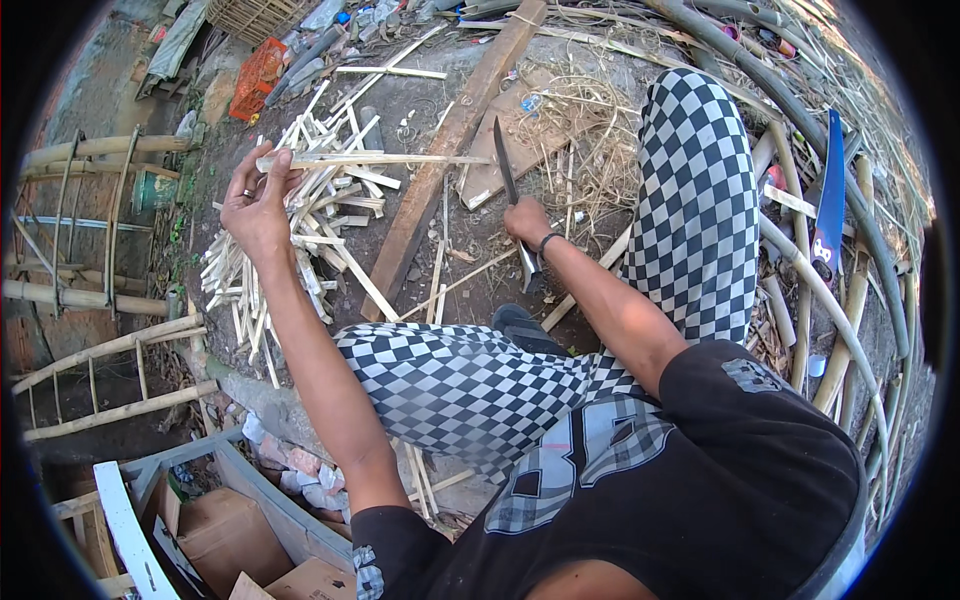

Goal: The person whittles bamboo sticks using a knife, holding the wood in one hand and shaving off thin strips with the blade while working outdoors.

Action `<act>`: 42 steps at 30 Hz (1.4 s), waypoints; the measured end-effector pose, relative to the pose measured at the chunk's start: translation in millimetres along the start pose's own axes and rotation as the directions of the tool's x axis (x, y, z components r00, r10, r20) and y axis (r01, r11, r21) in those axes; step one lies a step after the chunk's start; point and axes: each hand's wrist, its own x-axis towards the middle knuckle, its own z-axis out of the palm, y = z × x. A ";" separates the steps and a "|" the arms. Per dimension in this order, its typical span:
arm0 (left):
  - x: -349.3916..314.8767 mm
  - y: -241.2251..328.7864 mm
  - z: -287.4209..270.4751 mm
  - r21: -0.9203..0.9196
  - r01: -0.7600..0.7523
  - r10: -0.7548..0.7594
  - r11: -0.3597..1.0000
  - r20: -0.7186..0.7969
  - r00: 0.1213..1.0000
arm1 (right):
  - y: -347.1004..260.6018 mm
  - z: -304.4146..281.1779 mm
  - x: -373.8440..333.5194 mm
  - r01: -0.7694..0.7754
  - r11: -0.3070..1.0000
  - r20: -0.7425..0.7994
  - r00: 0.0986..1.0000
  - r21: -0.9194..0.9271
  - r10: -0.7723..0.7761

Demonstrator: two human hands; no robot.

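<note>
My left hand (262,200) is closed on one end of a pale split bamboo strip (390,160), pinched between thumb and fingers. The strip points right, and its far end passes over a long wooden beam (455,150). In my right hand (526,222) is the handle of a long dark-bladed knife (504,160), its blade pointing away from me and its tip near the beam. Strip and blade are a little apart. Beneath and beside my left hand lies a heap of split bamboo strips (320,215).
A flat board (530,130) with curly shavings (600,140) lies beyond the knife. At the right, a blue-bladed handsaw (830,190) rests among bamboo poles (800,270). An orange crate (258,80) stands far left, bamboo ladder-like frames (110,385) at left, cardboard boxes (235,535) at lower left.
</note>
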 end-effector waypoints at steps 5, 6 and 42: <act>-2.7 9.9 6.3 -0.066 -0.003 0.008 0.998 0.069 0.998 | -12.8 -5.5 -0.4 0.099 0.992 0.091 0.990 0.075 -0.106; -2.0 10.1 4.9 -0.073 0.006 0.000 0.997 0.075 0.997 | -19.4 -5.7 -4.6 0.103 0.992 0.095 0.989 0.076 -0.110; -43.4 33.2 30.4 0.046 -0.181 0.177 0.982 0.080 0.981 | -164.2 -68.5 -131.8 0.649 0.744 -0.027 0.756 0.159 -0.654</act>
